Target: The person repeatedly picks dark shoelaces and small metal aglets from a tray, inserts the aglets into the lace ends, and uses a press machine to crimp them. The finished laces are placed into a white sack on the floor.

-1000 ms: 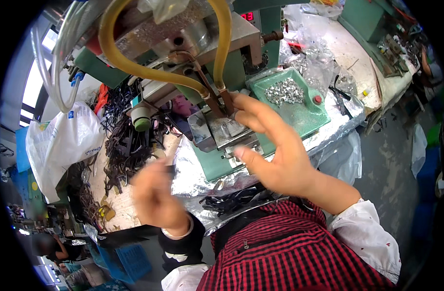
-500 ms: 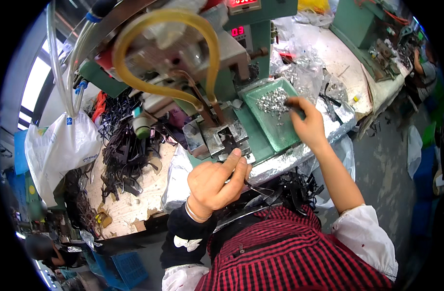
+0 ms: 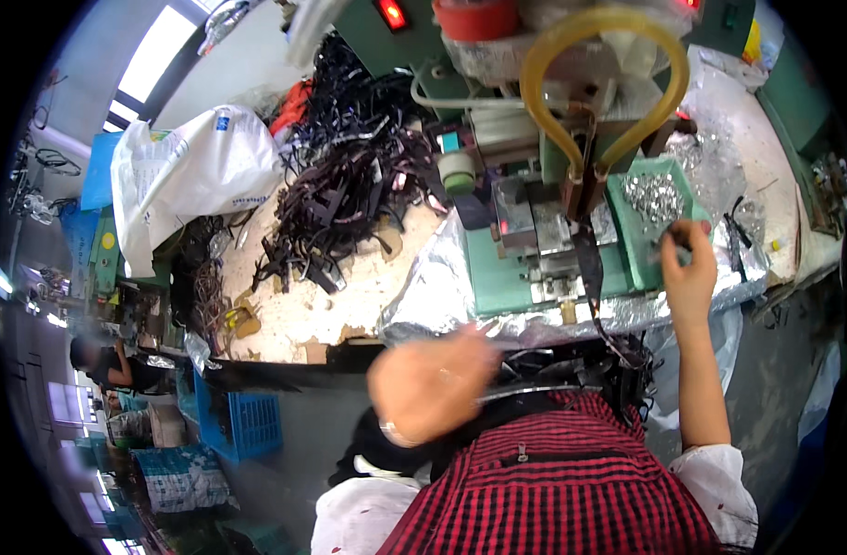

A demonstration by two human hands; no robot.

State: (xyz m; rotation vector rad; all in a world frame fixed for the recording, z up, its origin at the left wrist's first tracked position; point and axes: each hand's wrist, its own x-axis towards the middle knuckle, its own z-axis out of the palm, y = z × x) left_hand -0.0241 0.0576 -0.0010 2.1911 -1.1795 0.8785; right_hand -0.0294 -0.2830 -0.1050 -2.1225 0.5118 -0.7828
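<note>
My left hand (image 3: 433,387) is smeared by motion in front of the bench edge, above my lap; its fingers cannot be made out. My right hand (image 3: 692,277) is at the near right side of a green tray (image 3: 638,259), thumb and fingertips curled close together. Whatever they may pinch is too small to see. Small shiny metal pieces (image 3: 653,199) lie heaped in the tray. Left of it, a black strap (image 3: 588,268) hangs from under the head of a bench press (image 3: 583,180) and trails over the bench edge, with neither hand on it.
A loop of yellow hose (image 3: 532,79) rises above the press. Tangled black straps (image 3: 336,208) cover the bench to the left, near a white plastic bag (image 3: 188,180). A blue crate (image 3: 248,425) stands on the floor. Someone (image 3: 109,361) sits at the far left.
My left hand has left the press and drawn back toward my lap; the black strap stays at the press. My right hand remains by the tray. The view has swung left.
</note>
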